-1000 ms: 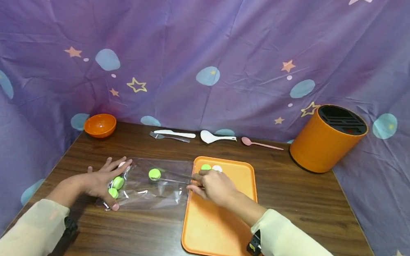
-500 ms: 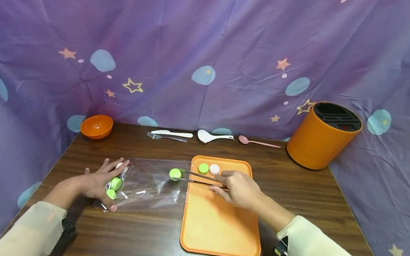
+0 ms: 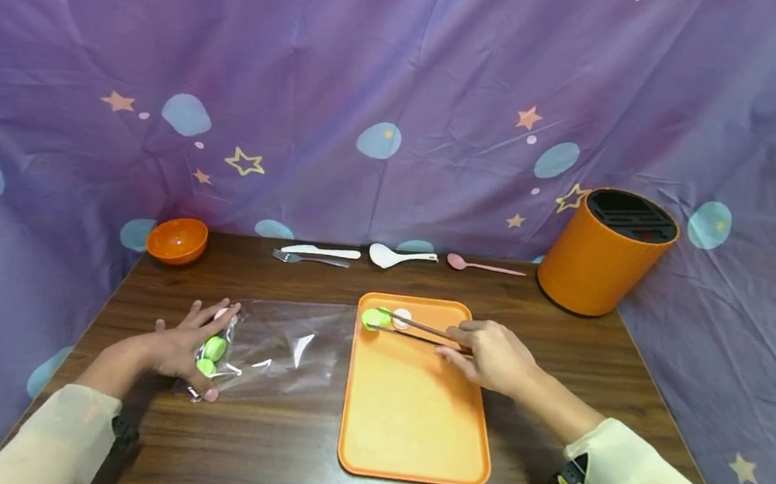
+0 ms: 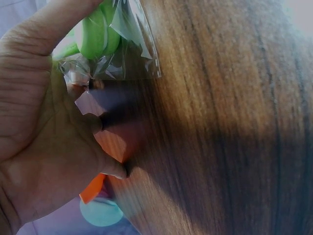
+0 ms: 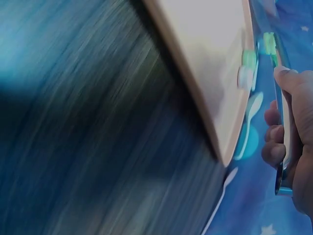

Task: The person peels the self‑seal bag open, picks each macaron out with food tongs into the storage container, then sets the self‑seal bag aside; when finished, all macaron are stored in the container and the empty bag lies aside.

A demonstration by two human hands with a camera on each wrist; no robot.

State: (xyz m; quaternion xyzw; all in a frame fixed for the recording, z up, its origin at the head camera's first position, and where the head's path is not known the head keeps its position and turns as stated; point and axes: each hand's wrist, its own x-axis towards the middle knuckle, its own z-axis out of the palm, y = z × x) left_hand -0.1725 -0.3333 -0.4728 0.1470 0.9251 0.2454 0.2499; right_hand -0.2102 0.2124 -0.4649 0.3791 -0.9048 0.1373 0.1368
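Green disc (image 3: 376,319) has moved over tray (image 3: 412,424); tongs (image 3: 421,331) pinch it.

So much orange here: the tray (image 3: 412,424), the little bowl (image 3: 177,240) and the knife block (image 3: 597,254) with its black slotted top, all on a dark brown wood-grain desk (image 3: 270,449). The backdrop cloth (image 3: 403,80) is purple with pale blue blobs and orange and outlined stars. The caps are lime green, both the one in the metal tongs (image 3: 421,332) and those in the clear bag (image 3: 272,348), plus a white cap (image 3: 403,317) and a pink spoon (image 3: 484,266).

An orange bowl (image 3: 177,240), cutlery and an orange knife block (image 3: 600,253) line the table's back edge.
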